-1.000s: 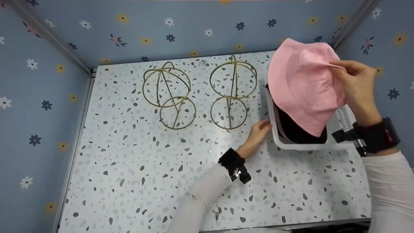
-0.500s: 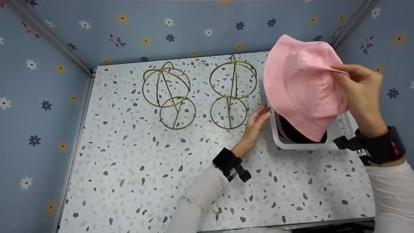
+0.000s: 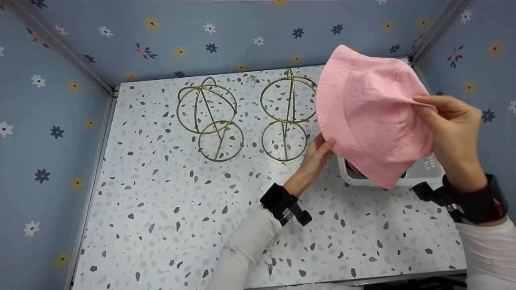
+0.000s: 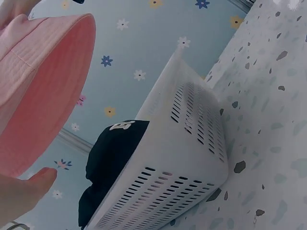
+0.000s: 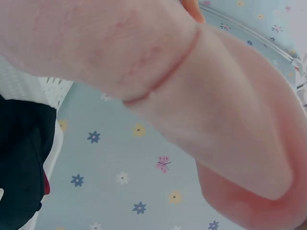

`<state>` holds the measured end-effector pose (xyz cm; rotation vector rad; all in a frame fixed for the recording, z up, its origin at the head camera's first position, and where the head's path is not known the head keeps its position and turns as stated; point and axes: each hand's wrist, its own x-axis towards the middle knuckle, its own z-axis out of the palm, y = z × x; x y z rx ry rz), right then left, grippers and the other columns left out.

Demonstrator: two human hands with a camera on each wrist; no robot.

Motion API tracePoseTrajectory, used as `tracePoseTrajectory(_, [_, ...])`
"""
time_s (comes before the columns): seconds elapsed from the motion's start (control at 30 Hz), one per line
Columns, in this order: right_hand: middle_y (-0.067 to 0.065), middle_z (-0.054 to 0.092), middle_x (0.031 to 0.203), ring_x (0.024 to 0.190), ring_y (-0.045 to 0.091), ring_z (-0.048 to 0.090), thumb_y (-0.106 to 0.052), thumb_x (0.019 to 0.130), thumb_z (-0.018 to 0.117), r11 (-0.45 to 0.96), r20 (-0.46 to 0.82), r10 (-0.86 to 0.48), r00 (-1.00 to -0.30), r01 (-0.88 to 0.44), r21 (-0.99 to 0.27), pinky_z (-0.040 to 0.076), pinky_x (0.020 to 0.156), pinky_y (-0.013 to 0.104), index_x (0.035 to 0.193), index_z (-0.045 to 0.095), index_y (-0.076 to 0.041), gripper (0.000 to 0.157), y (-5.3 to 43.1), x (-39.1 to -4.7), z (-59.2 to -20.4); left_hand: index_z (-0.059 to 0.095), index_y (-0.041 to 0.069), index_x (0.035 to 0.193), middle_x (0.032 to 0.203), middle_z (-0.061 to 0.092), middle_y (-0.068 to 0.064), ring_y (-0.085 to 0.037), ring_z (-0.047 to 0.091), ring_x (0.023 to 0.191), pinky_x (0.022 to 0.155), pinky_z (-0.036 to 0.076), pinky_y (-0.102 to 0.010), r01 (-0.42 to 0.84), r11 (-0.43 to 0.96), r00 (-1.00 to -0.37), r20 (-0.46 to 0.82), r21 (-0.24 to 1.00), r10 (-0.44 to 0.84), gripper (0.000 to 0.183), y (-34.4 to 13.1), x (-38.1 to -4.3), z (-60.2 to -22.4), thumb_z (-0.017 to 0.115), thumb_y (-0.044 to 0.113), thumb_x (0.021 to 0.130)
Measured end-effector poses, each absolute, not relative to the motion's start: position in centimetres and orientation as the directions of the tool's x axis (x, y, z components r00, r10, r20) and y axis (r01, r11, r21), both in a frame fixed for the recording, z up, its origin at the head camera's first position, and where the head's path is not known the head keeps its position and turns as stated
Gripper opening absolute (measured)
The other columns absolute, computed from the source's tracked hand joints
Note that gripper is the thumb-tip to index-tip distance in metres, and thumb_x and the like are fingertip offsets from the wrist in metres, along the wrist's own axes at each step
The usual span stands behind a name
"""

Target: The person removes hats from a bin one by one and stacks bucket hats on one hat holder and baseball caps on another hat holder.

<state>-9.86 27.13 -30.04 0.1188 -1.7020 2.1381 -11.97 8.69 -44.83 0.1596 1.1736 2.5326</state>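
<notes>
A pink bucket hat [image 3: 375, 108] hangs tilted above the white basket [image 3: 350, 173], covering most of it in the head view. My right hand [image 3: 455, 129] pinches a fold of the hat's crown between thumb and fingers. Close by the brim's left edge is my left hand [image 3: 314, 159], its thumb extended and its other fingers partly hidden behind the brim. In the left wrist view the thumb [image 4: 36, 189] shows below the hat's brim with a gap between them. A dark cap [image 4: 112, 158] with a small white emblem sticks up out of the basket.
Two gold wire hat stands stand on the speckled table [image 3: 161, 221] left of the basket: the left stand [image 3: 199, 108] and the right stand [image 3: 286, 121], which the brim slightly overlaps. Blue flowered walls [image 3: 242, 32] enclose the table at the back and sides.
The pink hat has come left and toward the front with my right hand, covering more of the basket. My left hand has moved up from beside the basket to the brim's edge.
</notes>
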Motion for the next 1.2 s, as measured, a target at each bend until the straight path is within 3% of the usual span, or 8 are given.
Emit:
tracePoseTrajectory(0.17, [0.021, 0.064, 0.078, 0.067, 0.02, 0.062, 0.018, 0.071, 0.062, -0.225, 0.318, 0.254, -0.913, -0.376, -0.899, 0.05, 0.062, 0.021, 0.086, 0.056, 0.024, 0.018, 26.3, -9.0, -30.0, 0.024, -0.008, 0.132, 0.103, 0.051, -0.002, -0.009, 0.051, 0.095, 0.085, 0.041, -0.024, -0.336, -0.647, -0.891, -0.008, 0.684, 0.455, 0.114, 8.1, -11.9, -44.9, 0.074, 0.057, 0.053])
tracePoseTrajectory(0.37, [0.021, 0.065, 0.081, 0.073, 0.022, 0.063, 0.018, 0.072, 0.06, -0.289, 0.287, 0.224, -0.931, -0.345, -0.893, 0.051, 0.066, 0.023, 0.086, 0.056, 0.023, 0.016, 25.6, -8.2, -29.9, 0.024, -0.005, 0.132, 0.106, 0.05, -0.001, -0.012, 0.048, 0.1, 0.088, 0.039, -0.028, -0.422, -0.645, -0.834, 0.006, 0.637, 0.552, 0.118, 7.2, -11.9, -45.2, 0.077, 0.057, 0.046])
tracePoseTrajectory(0.5, [0.022, 0.064, 0.081, 0.074, 0.023, 0.062, 0.021, 0.073, 0.057, -0.378, 0.274, 0.189, -0.943, -0.327, -0.866, 0.051, 0.067, 0.024, 0.086, 0.058, 0.022, 0.013, 25.5, -8.1, -30.2, 0.03, -0.008, 0.128, 0.103, 0.052, -0.003, -0.013, 0.051, 0.094, 0.083, 0.043, -0.027, -0.386, -0.637, -0.868, -0.029, 0.667, 0.496, 0.107, 6.5, -11.8, -45.0, 0.08, 0.047, 0.051])
tracePoseTrajectory(0.57, [0.022, 0.064, 0.081, 0.074, 0.023, 0.062, 0.022, 0.072, 0.056, -0.416, 0.268, 0.18, -0.947, -0.32, -0.851, 0.051, 0.068, 0.024, 0.085, 0.058, 0.021, 0.013, 25.4, -8.2, -30.4, 0.033, -0.011, 0.126, 0.101, 0.054, -0.004, -0.013, 0.053, 0.09, 0.079, 0.045, -0.026, -0.353, -0.628, -0.89, -0.041, 0.693, 0.455, 0.088, 6.0, -11.7, -44.8, 0.078, 0.034, 0.064])
tracePoseTrajectory(0.73, [0.022, 0.065, 0.081, 0.074, 0.023, 0.062, 0.021, 0.072, 0.058, -0.412, 0.263, 0.213, -0.941, -0.331, -0.849, 0.051, 0.067, 0.024, 0.084, 0.059, 0.021, 0.012, 25.1, -8.5, -31.1, 0.04, -0.016, 0.12, 0.089, 0.062, -0.004, -0.014, 0.06, 0.079, 0.068, 0.05, -0.024, -0.27, -0.608, -0.931, -0.042, 0.747, 0.362, 0.043, 4.8, -11.3, -43.9, 0.052, -0.008, 0.08])
tracePoseTrajectory(0.9, [0.018, 0.066, 0.078, 0.074, 0.021, 0.062, 0.019, 0.072, 0.06, -0.366, 0.253, 0.242, -0.937, -0.33, -0.87, 0.05, 0.066, 0.023, 0.084, 0.06, 0.018, 0.012, 24.7, -8.9, -31.8, 0.05, -0.016, 0.108, 0.078, 0.064, -0.002, -0.012, 0.06, 0.067, 0.058, 0.05, -0.022, -0.213, -0.602, -0.949, -0.015, 0.77, 0.316, 0.028, 3.8, -11.0, -43.2, 0.05, -0.014, 0.079])
tracePoseTrajectory(1.0, [0.018, 0.066, 0.078, 0.075, 0.021, 0.063, 0.018, 0.072, 0.06, -0.395, 0.227, 0.232, -0.946, -0.305, -0.867, 0.05, 0.068, 0.024, 0.084, 0.062, 0.016, 0.012, 24.6, -9.2, -32.2, 0.058, -0.009, 0.097, 0.074, 0.064, -0.003, -0.011, 0.058, 0.061, 0.054, 0.048, -0.02, -0.181, -0.613, -0.958, 0.002, 0.769, 0.285, 0.021, 3.2, -10.8, -42.9, 0.052, -0.014, 0.078])
tracePoseTrajectory(1.2, [0.019, 0.066, 0.078, 0.077, 0.022, 0.063, 0.019, 0.073, 0.058, -0.486, 0.183, 0.203, -0.962, -0.261, -0.834, 0.05, 0.071, 0.025, 0.083, 0.064, 0.013, 0.014, 24.5, -9.9, -33.1, 0.065, 0.005, 0.084, 0.072, 0.065, -0.003, -0.01, 0.057, 0.059, 0.054, 0.046, -0.019, -0.117, -0.645, -0.969, 0.054, 0.755, 0.24, 0.027, 2.0, -10.3, -41.9, 0.052, -0.016, 0.076])
